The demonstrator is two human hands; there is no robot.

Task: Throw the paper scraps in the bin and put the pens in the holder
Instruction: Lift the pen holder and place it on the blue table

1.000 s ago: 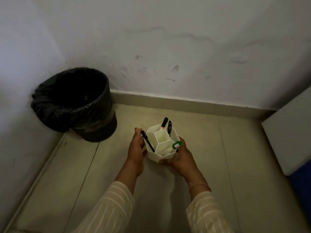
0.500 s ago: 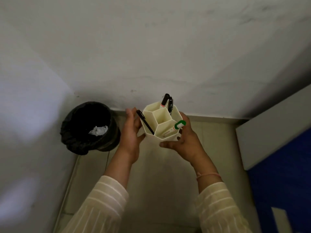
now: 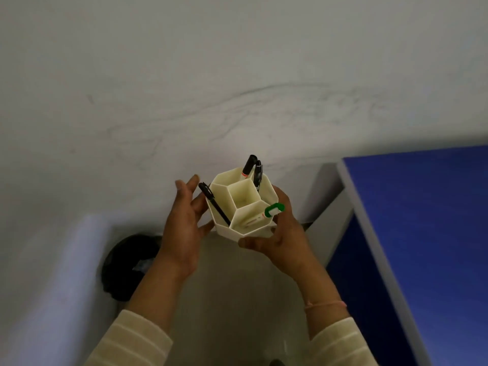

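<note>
A white honeycomb pen holder [image 3: 244, 199] is held up in the air between my two hands. My left hand [image 3: 182, 228] presses its left side with the fingertips spread. My right hand [image 3: 282, 241] cups its right side and bottom. In the holder stand a black pen [image 3: 214, 203] on the left, two black markers [image 3: 252, 167] at the back and a green-capped marker [image 3: 273, 210] at the front right. Far below, partly hidden by my left forearm, stands the black-lined bin [image 3: 124, 265] with a white paper scrap [image 3: 141, 265] inside.
A blue table top [image 3: 422, 233] with a grey edge fills the right side, level with the holder. A scuffed white wall [image 3: 237, 88] lies ahead and to the left. Beige floor tiles [image 3: 237, 299] show below between my arms.
Both hands have lifted the holder from the floor up to table height. The view has risen, so the bin now lies far below at the lower left.
</note>
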